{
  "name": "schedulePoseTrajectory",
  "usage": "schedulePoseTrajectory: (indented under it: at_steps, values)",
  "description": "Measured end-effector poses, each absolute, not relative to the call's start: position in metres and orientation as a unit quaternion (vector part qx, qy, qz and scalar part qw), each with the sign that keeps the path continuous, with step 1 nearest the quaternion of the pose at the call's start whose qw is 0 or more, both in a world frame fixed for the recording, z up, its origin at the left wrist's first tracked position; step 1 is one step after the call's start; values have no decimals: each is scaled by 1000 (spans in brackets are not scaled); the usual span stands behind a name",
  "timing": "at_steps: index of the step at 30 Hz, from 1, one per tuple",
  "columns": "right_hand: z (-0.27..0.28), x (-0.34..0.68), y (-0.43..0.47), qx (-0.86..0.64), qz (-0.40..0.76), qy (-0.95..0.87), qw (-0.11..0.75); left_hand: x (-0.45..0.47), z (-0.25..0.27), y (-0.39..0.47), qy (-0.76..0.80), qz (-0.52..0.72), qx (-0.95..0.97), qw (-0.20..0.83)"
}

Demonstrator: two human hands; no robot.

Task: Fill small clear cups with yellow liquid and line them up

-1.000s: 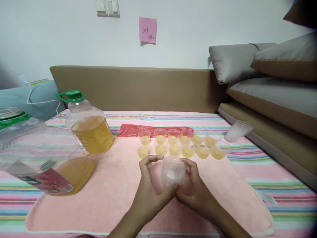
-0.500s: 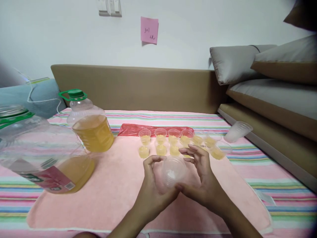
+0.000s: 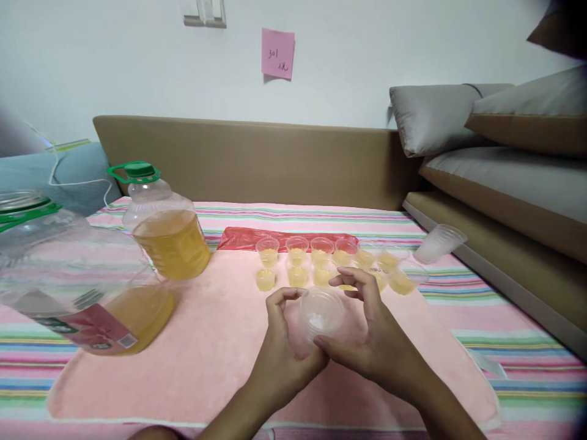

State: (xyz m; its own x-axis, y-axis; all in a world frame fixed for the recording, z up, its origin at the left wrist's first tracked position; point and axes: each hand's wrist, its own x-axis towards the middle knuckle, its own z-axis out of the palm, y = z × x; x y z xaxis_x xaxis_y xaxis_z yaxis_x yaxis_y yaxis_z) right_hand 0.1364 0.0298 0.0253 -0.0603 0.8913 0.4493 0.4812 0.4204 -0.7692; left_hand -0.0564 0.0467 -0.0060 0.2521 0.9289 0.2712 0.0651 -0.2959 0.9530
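A clear cup (image 3: pixel 320 308), no drink visible in it, is gripped by the left hand (image 3: pixel 287 351) over the mat (image 3: pixel 192 360); the right hand (image 3: pixel 367 336) curves loosely open beside it. Beyond, two rows of poured cups (image 3: pixel 298 278); left, two jugs (image 3: pixel 177 244) are part-full.

Home room, striped bedspread (image 3: pixel 509 293), stacked cushions (image 3: pixel 513 183), wall switches (image 3: pixel 204 12)

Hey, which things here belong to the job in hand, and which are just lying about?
Probably in use:
clear plastic cup, between the left hand and right hand
small cups of yellow liquid
near jug and green-capped jug
pink towel

Probably just lying about:
grey cushions
pink sticky note, on the wall
red plastic, though its role is unclear
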Motion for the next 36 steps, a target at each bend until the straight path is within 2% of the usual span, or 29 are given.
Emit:
schedulePoseTrajectory:
  at_steps: [26,30,36]
  values:
    - [32,129,29,-471,208,-694,503,-55,-4,48,389,477,661,430]
    - [44,134,27,-449,210,-673,549,-56,-4,47,397,474,672,408]
    - [80,173,12,-379,166,-609,677,-61,-6,48,396,464,681,404]
